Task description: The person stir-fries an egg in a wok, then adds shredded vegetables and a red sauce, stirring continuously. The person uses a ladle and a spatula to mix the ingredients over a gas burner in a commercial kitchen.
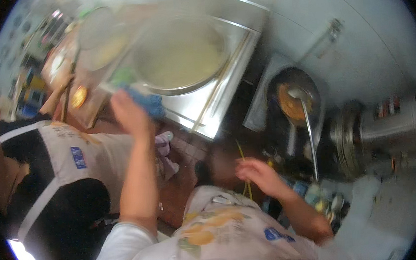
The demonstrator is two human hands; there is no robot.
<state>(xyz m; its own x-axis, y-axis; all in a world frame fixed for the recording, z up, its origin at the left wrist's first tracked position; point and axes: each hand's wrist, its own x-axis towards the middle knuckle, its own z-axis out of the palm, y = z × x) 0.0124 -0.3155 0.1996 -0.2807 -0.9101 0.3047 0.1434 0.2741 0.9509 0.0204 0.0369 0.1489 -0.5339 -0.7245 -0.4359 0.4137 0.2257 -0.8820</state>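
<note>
My left hand reaches out over the front corner of a steel stove top and is blurred. A blue cloth lies against its fingers; whether they grip it I cannot tell. Beyond it, a large round pot of pale yellowish liquid gives off steam. In front of my apron, my right hand is raised with loosely bent fingers and no object visible in it. A thin yellow cord runs behind that hand. To its upper right is a dark wok holding orange-brown food and a long-handled ladle.
A co-worker in an apron stands close on my left, one hand on the handle of a round strainer. A long wooden stick lies along the stove. At right stands a large metal pot. Containers with utensils sit lower right.
</note>
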